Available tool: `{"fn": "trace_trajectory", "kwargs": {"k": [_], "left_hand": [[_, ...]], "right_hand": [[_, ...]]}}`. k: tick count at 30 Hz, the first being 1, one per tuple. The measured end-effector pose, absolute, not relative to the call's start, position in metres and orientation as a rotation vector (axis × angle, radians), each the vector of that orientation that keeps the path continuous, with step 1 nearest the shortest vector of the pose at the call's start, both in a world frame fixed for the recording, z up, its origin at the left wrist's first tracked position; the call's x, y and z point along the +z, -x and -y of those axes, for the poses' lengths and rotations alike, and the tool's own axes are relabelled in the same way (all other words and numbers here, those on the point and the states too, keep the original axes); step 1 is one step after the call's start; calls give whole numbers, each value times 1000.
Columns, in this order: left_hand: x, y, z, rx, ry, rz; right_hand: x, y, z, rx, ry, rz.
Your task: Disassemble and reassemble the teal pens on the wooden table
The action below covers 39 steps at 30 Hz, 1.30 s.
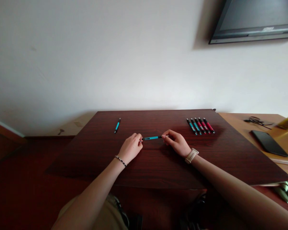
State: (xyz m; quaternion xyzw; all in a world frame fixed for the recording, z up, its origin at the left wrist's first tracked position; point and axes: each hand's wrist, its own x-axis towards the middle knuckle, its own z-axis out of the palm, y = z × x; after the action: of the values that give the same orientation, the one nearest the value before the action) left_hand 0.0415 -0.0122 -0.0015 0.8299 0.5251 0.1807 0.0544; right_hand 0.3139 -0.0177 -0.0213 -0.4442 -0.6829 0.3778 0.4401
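Both hands met over the middle of the dark wooden bench (158, 166). Left hand (131, 147) pinched one end of a blue pen (151, 138); right hand (177, 142) pinched the other end. The pen lay level between them, just above or on the bench top; which one could not be told. Fingers of both hands were closed narrow on the barrel ends.

Judged step: the pen was being worked end against end, perhaps pulled apart or pressed together. A next move would seem to call for a steady grip on one end while the other end turned or slid along the axis.

A lone blue pen (117, 125) lay far left, well apart. A row of pens (200, 126), two blue and three red, lay side by side at the right rear.

No containers in view. A dark phone (269, 142) and a cable (257, 120) lay on the lighter side table (237, 123); a screen (254, 20) hung on the wall.
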Motion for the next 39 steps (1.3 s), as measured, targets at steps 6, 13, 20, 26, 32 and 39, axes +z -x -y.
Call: {"fn": "trace_trajectory", "kwargs": {"k": [6, 13, 20, 26, 32, 39], "left_hand": [[-12, -48, 9, 705, -2561, -1558], [-18, -55, 10, 812, -2545, -1490], [-16, -59, 13, 754, -2553, -1511], [-15, -59, 13, 714, -2577, -1521], [-14, -61, 13, 726, -2573, -1507], [-13, -60, 13, 822, -2514, -1446]], "right_hand": [[-20, -314, 18, 944, 1102, 1689], [-17, -312, 20, 938, 1110, 1694], [-16, -311, 19, 914, 1133, 1702], [-17, -312, 19, 908, 1131, 1708], [-20, -312, 17, 923, 1120, 1700], [-21, -312, 17, 928, 1115, 1692]]}}
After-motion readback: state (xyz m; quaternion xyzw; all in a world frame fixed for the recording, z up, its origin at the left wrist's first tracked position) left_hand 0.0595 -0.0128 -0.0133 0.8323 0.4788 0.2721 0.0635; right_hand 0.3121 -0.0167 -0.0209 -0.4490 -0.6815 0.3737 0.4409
